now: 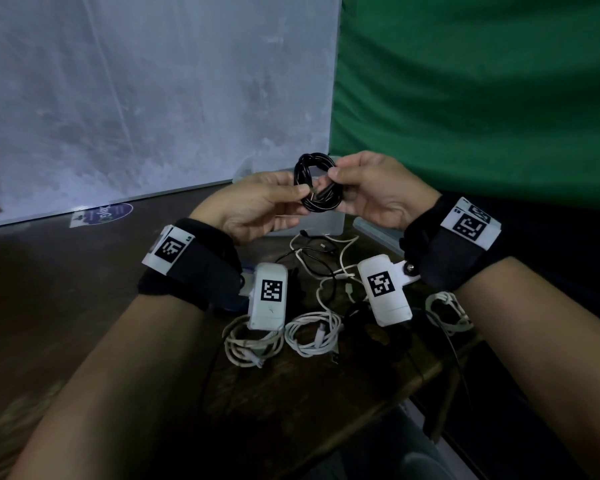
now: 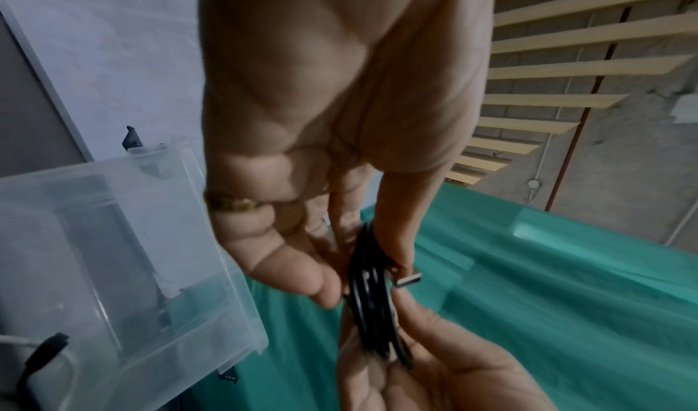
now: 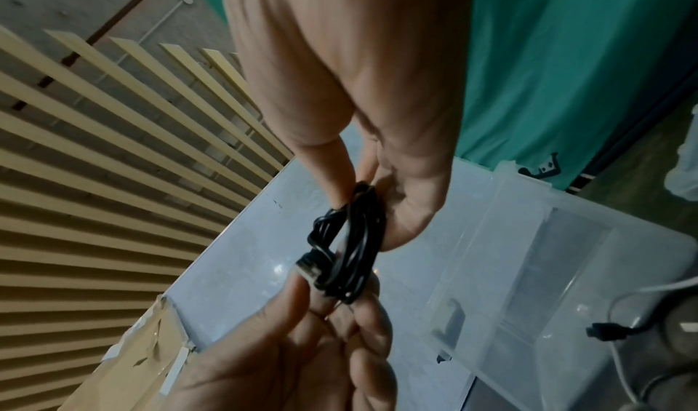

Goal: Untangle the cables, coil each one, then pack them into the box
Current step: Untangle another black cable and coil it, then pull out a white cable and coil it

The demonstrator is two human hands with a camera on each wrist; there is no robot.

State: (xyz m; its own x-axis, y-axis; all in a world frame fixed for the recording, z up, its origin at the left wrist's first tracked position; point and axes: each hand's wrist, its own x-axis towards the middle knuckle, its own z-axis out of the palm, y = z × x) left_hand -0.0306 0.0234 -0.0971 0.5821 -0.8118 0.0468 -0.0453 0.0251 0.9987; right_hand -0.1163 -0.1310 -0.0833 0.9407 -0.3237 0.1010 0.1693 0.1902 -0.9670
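Both hands, left hand [image 1: 253, 206] and right hand [image 1: 374, 188], pinching black cable coil [image 1: 317, 183] above clear box [image 1: 323, 225] rim.

Clear box [image 1: 326, 225] mostly hidden behind both hands, its contents unreadable, black cable coil [image 1: 317, 183] partly covered by fingers, loose cable tangle [image 1: 321, 268] partly hidden under wrist cameras, sticker [image 1: 104, 214] text too blurred to read

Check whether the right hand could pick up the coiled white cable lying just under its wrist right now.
Probably not yet. The right hand and left hand both pinch the black coil. The white coil lies uncovered on the table, so the path looks free once the hand lets go.
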